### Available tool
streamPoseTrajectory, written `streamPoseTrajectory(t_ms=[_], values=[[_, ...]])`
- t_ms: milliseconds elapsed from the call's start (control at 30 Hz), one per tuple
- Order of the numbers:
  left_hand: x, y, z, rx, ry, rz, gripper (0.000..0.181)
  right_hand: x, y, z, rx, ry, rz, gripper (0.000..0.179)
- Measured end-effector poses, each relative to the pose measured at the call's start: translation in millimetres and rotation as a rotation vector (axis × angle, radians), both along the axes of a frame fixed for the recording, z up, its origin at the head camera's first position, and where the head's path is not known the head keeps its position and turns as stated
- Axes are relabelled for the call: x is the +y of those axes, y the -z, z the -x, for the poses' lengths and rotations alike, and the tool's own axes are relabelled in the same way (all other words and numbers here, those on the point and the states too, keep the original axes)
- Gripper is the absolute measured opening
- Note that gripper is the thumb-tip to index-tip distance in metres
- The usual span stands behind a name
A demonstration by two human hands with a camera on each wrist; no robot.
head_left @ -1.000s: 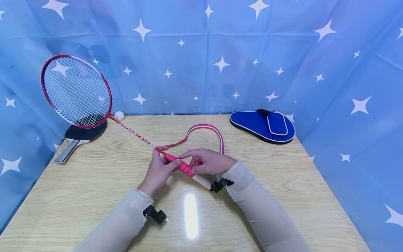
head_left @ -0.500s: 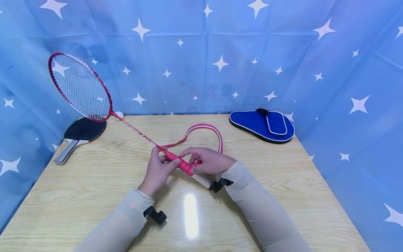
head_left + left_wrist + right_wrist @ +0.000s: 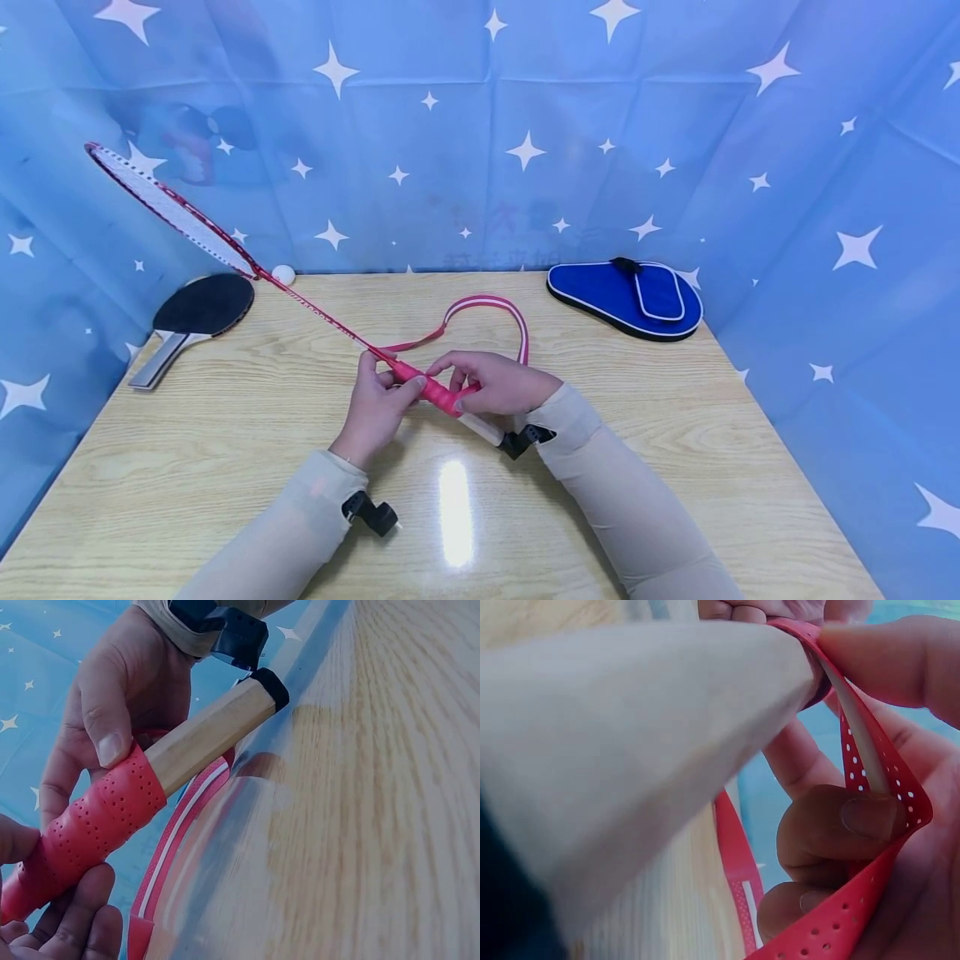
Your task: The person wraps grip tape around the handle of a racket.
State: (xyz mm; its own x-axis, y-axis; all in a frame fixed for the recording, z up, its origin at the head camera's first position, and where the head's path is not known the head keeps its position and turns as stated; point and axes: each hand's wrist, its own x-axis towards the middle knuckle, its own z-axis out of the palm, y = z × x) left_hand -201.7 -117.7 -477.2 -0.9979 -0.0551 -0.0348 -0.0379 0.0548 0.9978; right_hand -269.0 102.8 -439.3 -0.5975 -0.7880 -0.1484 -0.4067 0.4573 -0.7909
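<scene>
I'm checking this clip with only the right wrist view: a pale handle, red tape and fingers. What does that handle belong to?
Observer: A badminton racket; the head view shows its face nearly edge-on.
Operator: Where does the loose tape go?
Observer: In the head view, the tape loops out on the far side of the left hand and right hand.
Operator: Anything over to the right?
Observer: Yes, a blue case lies at the back right of the table.
</scene>
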Motion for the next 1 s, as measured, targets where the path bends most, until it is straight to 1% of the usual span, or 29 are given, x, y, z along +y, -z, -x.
streamPoseTrajectory(t_ms=[100,367,533,700,1000], values=[[0.0,0.5,0.4,0.003,0.001,-0.009,0.051,0.3,-0.4,-0.5,-0.013,-0.005,0.011,0.058],[-0.3,1.5,1.1,0.018,0.002,-0.023,0.053,-0.3,-0.2,-1.1,-0.030,-0.009,0.010,0.064],[-0.4,1.9,1.3,0.017,0.011,-0.030,0.057,-0.8,-0.7,-2.3,0.006,0.005,-0.010,0.063],[-0.2,3.1,1.2,0.016,0.015,-0.028,0.055,-1.6,-0.4,-3.2,0.033,0.018,-0.029,0.062],[-0.3,2.8,0.6,0.006,0.014,0.006,0.053,-1.0,-2.4,-2.6,0.029,0.005,-0.030,0.065]])
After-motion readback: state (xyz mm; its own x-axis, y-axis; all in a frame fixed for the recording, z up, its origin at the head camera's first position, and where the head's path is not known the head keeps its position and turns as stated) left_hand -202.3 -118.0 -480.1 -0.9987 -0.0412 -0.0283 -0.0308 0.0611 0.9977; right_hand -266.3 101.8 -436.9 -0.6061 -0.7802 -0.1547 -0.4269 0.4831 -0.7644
